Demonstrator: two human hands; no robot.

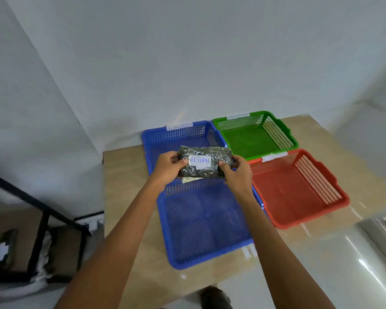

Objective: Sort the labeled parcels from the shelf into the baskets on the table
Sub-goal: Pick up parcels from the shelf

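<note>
Both bare forearms stretch forward and converge, left hand (168, 167) and right hand (237, 172) level with each other, fingers curled and thumbs on top, gripping opposite ends of the dark parcel (206, 152) between them.

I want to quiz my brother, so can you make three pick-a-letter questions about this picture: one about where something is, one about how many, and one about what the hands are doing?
1. Where is the green basket?
A) on the far side of the red basket
B) on the floor
C) inside the red basket

2. How many baskets are on the table?
A) two
B) three
C) four

3. What is happening with the parcel?
A) it lies in a basket
B) both hands hold it
C) one hand holds it

Answers:
1 A: it stands beyond the red one.
2 C: far blue basket, near blue basket, green, red.
3 B: the left hand and right hand grip its ends.
</note>
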